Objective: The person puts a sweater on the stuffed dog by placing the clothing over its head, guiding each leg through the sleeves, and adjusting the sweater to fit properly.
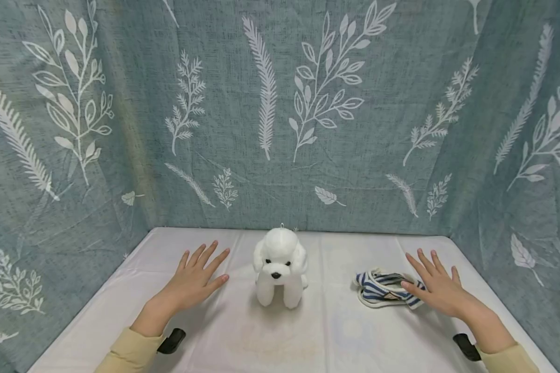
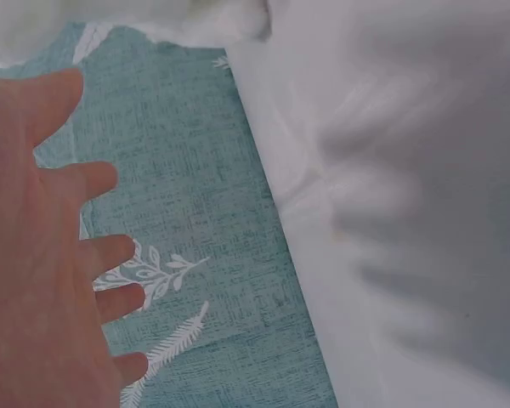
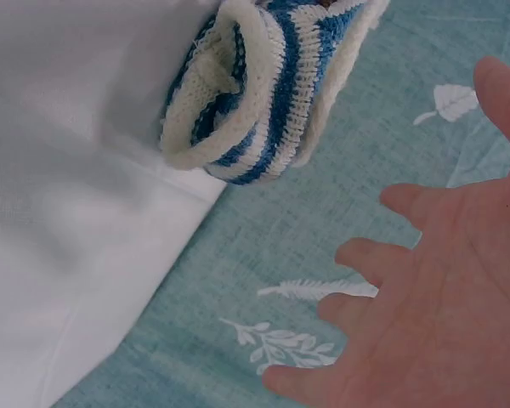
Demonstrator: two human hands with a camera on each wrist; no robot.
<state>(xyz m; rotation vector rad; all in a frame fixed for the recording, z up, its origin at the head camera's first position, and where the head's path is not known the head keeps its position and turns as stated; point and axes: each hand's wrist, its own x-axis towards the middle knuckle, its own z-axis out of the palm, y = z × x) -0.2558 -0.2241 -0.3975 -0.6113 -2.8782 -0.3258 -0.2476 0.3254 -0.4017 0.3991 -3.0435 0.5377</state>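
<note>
A white plush dog (image 1: pixel 280 267) with black eyes and nose stands upright on the table, facing me. To its left my left hand (image 1: pixel 191 282) is spread over the table with straight fingers, holding nothing. Part of the dog's white fur (image 2: pixel 204 21) shows along the top of the left wrist view. On the right lies a small knitted garment (image 1: pixel 385 290) with blue and white stripes and cream edging. My right hand (image 1: pixel 441 287), fingers spread, hovers at its right end; the thumb overlaps it in the head view. In the right wrist view the garment's ribbed opening (image 3: pixel 255 76) faces the camera.
A white cloth (image 1: pixel 280 342) covers the table. Blue-green curtains (image 1: pixel 224 103) with white leaf prints hang behind it and along both sides. A black wrist strap (image 1: pixel 171 341) sits at my left wrist, and another black strap (image 1: pixel 466 347) at my right.
</note>
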